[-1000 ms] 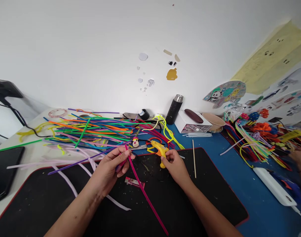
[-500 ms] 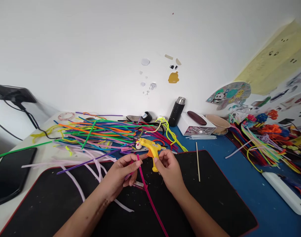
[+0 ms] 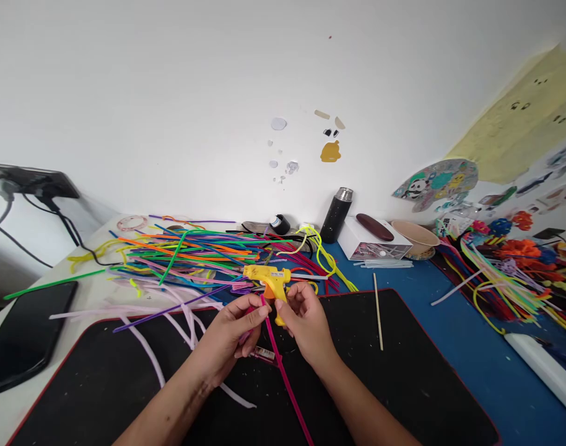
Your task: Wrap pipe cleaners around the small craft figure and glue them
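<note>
My left hand (image 3: pixel 231 337) is closed in a pinch on the upper end of a long magenta pipe cleaner (image 3: pixel 285 378), which runs down across the black mat (image 3: pixel 78 371) toward me. My right hand (image 3: pixel 306 322) is wrapped round the handle of a small yellow glue gun (image 3: pixel 267 279) with an orange trigger. The gun is held level, its nozzle pointing left, just above the pinched end of the pipe cleaner. Both hands are close together over the mat's far edge.
A big pile of coloured pipe cleaners (image 3: pixel 185 254) lies behind the hands. A wooden stick (image 3: pixel 378 310), black flask (image 3: pixel 335 215), white box (image 3: pixel 373 241), bowl (image 3: pixel 415 235) and more pipe cleaners (image 3: pixel 506 266) sit at right. A phone (image 3: pixel 25 334) lies left.
My right hand lifted the glue gun off the table and carried it left, to just above the pipe cleaner's end. The left hand kept its pinch. The view shifted slightly.
</note>
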Action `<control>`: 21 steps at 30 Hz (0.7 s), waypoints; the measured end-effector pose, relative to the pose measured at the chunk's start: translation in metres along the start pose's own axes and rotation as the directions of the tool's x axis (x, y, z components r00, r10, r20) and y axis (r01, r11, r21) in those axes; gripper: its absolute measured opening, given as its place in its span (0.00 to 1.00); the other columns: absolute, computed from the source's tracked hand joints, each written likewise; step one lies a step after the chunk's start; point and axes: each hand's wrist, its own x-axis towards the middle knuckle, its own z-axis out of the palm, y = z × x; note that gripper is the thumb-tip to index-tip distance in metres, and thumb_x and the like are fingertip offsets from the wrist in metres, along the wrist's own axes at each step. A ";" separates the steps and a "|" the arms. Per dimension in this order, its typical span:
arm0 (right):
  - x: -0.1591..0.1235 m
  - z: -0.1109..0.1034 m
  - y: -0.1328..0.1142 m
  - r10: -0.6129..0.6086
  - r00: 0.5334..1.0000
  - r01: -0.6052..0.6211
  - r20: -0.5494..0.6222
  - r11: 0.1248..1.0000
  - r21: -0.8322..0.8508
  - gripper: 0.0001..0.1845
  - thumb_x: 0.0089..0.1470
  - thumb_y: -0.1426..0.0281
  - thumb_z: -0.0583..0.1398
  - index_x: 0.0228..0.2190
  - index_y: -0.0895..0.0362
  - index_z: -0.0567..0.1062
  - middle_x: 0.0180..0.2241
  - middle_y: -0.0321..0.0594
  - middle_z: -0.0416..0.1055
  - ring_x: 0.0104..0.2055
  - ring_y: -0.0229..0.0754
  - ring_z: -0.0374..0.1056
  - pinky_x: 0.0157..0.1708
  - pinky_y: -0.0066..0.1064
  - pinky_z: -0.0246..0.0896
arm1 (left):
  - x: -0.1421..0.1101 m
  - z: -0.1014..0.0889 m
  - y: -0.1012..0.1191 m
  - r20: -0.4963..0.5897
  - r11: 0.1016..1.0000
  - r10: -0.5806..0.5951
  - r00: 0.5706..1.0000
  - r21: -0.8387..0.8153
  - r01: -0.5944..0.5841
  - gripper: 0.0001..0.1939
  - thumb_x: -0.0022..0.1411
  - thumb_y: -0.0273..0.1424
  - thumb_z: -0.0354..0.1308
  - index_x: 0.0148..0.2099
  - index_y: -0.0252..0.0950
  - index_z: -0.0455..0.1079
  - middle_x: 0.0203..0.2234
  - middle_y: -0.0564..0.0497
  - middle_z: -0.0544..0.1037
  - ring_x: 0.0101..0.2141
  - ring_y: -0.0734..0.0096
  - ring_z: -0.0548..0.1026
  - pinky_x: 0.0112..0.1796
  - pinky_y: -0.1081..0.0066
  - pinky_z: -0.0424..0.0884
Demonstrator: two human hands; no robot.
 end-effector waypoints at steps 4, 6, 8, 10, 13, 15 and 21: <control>-0.001 0.005 -0.004 0.019 0.995 -0.029 0.095 0.994 0.108 0.24 0.51 0.57 0.74 0.35 0.51 0.66 0.27 0.26 0.65 0.21 0.31 0.54 0.15 0.20 0.52 | -0.005 0.001 0.003 0.052 1.000 0.018 0.998 0.024 -0.019 0.22 0.52 0.47 0.78 0.35 0.37 0.74 0.10 0.64 0.61 0.11 0.85 0.51 0.17 0.78 0.42; -0.001 0.006 -0.004 0.033 0.991 -0.054 0.130 0.985 0.165 0.25 0.51 0.55 0.74 0.36 0.51 0.66 0.28 0.27 0.67 0.21 0.31 0.57 0.15 0.20 0.54 | -0.007 0.002 0.004 0.084 0.996 0.038 0.996 0.073 -0.044 0.22 0.54 0.47 0.77 0.35 0.37 0.74 0.11 0.63 0.66 0.11 0.86 0.53 0.17 0.78 0.44; -0.001 0.006 -0.004 0.052 0.989 -0.080 0.138 0.975 0.206 0.26 0.51 0.54 0.75 0.36 0.51 0.66 0.28 0.27 0.68 0.21 0.31 0.59 0.15 0.20 0.56 | -0.007 0.003 0.004 0.117 0.987 0.057 0.991 0.140 -0.073 0.22 0.56 0.48 0.76 0.36 0.36 0.74 0.17 0.57 0.75 0.12 0.87 0.56 0.17 0.78 0.46; -0.001 0.005 -0.003 0.085 0.987 -0.114 0.137 0.968 0.222 0.26 0.51 0.54 0.75 0.36 0.52 0.67 0.27 0.27 0.68 0.22 0.32 0.61 0.16 0.20 0.57 | -0.007 0.003 0.004 0.141 0.977 0.063 0.988 0.193 -0.090 0.22 0.57 0.48 0.75 0.36 0.36 0.74 0.23 0.53 0.80 0.12 0.87 0.58 0.17 0.78 0.48; 0.000 0.005 -0.002 0.124 0.982 -0.157 0.145 0.957 0.242 0.27 0.49 0.55 0.76 0.38 0.52 0.67 0.28 0.27 0.70 0.22 0.33 0.63 0.16 0.20 0.58 | -0.007 0.004 0.002 0.158 0.968 0.069 0.985 0.230 -0.104 0.23 0.57 0.50 0.74 0.36 0.36 0.73 0.22 0.56 0.77 0.13 0.86 0.59 0.17 0.79 0.49; 0.002 0.005 -0.002 0.143 0.977 -0.181 0.157 0.948 0.260 0.28 0.48 0.57 0.77 0.39 0.51 0.68 0.29 0.28 0.73 0.22 0.33 0.64 0.17 0.21 0.58 | -0.007 0.003 0.001 0.167 0.955 0.088 0.982 0.265 -0.131 0.23 0.58 0.51 0.74 0.36 0.36 0.74 0.23 0.57 0.75 0.13 0.87 0.60 0.17 0.79 0.52; 0.010 0.006 -0.006 0.140 0.967 -0.198 0.212 0.939 0.283 0.27 0.47 0.59 0.77 0.40 0.52 0.70 0.32 0.32 0.77 0.23 0.35 0.68 0.20 0.24 0.61 | -0.008 0.003 0.002 0.169 0.921 0.121 0.978 0.348 -0.174 0.23 0.58 0.51 0.73 0.34 0.35 0.74 0.26 0.58 0.71 0.15 0.86 0.61 0.17 0.79 0.58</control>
